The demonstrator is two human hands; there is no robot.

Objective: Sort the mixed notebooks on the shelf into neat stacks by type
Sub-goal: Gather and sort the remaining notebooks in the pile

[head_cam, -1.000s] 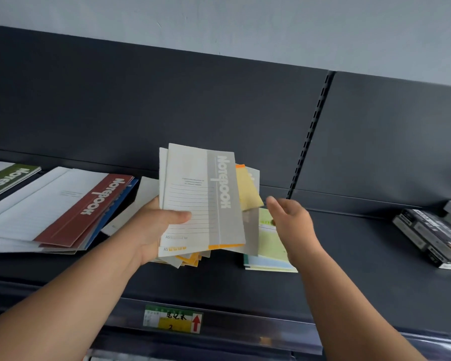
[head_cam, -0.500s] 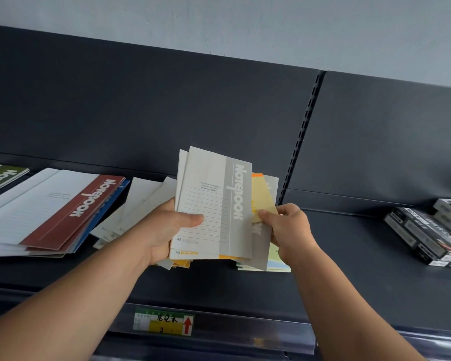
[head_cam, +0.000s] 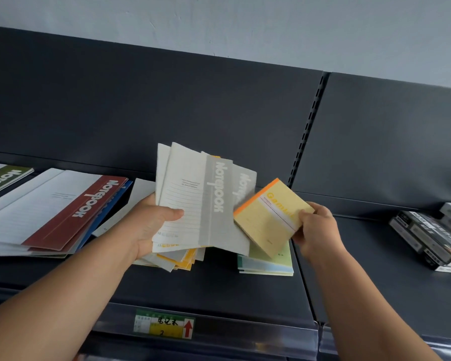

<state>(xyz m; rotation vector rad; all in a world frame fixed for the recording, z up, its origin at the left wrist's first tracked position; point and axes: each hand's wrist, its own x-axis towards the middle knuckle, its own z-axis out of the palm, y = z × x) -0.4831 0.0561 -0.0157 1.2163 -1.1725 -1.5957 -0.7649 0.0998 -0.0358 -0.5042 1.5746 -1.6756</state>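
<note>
My left hand (head_cam: 151,222) grips a fanned bundle of grey-and-white notebooks (head_cam: 201,199) marked "Notebook", held above the dark shelf (head_cam: 245,290). Yellow-edged notebooks (head_cam: 185,259) stick out under the bundle. My right hand (head_cam: 315,227) pinches a small pale-yellow notebook (head_cam: 268,217) with an orange spine, tilted and pulled out to the right of the bundle. Below it a short stack of pale green and blue notebooks (head_cam: 268,264) lies flat on the shelf.
Large notebooks lie at the left: a red-banded one (head_cam: 71,212) on top of a blue one, and a green-banded one (head_cam: 3,178) at the far left. Dark boxes (head_cam: 432,238) are stacked at the right. A price label (head_cam: 164,324) sits on the shelf's front rail.
My right hand has taken the small yellow notebook and drawn it out of the bundle to the right. The grey notebooks in my left hand have fanned out more.
</note>
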